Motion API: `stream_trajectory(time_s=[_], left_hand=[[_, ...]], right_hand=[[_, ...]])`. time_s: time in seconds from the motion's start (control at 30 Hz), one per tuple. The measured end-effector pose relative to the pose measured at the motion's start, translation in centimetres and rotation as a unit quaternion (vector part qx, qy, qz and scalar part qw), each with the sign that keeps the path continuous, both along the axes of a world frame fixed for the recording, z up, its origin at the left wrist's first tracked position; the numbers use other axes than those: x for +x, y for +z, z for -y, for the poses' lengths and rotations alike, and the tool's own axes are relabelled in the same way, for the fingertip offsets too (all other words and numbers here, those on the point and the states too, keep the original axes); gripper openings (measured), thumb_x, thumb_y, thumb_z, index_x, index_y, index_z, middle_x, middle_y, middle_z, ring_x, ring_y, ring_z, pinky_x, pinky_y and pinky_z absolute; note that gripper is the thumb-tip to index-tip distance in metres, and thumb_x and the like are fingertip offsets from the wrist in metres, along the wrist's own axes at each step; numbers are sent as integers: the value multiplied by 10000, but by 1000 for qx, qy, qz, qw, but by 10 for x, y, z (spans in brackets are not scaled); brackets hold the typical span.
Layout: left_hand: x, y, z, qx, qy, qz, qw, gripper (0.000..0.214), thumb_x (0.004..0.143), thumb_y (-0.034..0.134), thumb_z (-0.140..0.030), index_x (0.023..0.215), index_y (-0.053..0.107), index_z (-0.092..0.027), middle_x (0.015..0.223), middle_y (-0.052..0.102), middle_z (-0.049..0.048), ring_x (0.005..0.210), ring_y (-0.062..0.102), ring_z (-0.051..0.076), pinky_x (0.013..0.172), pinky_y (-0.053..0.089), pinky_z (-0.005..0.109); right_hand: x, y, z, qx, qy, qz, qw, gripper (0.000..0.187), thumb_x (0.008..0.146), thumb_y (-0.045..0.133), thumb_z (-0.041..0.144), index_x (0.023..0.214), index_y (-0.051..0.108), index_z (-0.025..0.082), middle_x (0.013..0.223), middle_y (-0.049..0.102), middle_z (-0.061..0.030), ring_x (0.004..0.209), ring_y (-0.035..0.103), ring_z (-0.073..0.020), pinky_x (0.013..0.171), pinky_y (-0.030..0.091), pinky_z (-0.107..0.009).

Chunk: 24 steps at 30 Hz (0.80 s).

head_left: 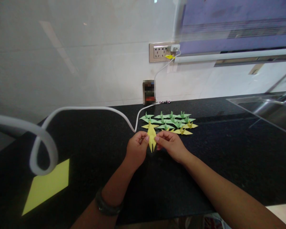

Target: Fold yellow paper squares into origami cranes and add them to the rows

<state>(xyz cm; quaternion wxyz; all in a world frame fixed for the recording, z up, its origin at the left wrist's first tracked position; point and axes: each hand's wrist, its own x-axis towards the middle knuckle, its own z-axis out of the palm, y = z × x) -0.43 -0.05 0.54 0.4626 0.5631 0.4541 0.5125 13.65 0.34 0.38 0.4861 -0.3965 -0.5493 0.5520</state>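
Yellow origami paper (152, 135) sits pinched between left fingers (141, 136) and right fingers (165, 135), gripped at 2 opposite edges, seemingly to steady its folds; green origami cranes (165, 126) line up beyond those fingers on the table (97, 140).

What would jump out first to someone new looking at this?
Probably the folded yellow paper, pinched between the left hand and right hand. Just beyond it, green and yellow paper birds stand in rows on the black counter. At the picture's left, a thick white cable loops in front of a yellow sheet.
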Motion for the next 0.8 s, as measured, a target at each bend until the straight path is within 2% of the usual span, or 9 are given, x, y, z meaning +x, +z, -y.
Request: stream_trajectory(time_s=[0.17,0.37,0.63,0.8], left_hand=[[1,-2,0,-27,-47,20,998,197,707,534,-309,800,556,-137,683,596,17,605,560,118,593,451,237],[1,-3,0,-49,-72,16,996,228,692,547,-324,798,599,-129,688,615,29,621,570,140,614,454,261],[0,-4,0,-55,-47,-22,997,219,686,551,-341,626,554,-131,566,578,15,534,540,121,515,424,227],[1,1,0,-62,-24,-3,998,217,665,575,-330,583,535,-133,520,565,3,487,511,100,474,397,205]], right_hand=[[2,-6,-3,2,-15,2,1000,200,681,590,340,678,546,145,564,538,22,464,477,-70,488,410,-218],[1,-5,-3,-4,-18,-12,1000,191,674,604,321,645,540,144,547,544,24,457,478,-68,479,403,-213],[2,-9,-3,-9,-12,-8,1000,220,659,610,361,668,557,147,564,549,20,449,477,-70,466,401,-213],[2,-10,-3,-13,-3,-11,1000,228,656,612,368,663,565,145,540,544,22,439,471,-67,456,390,-205]])
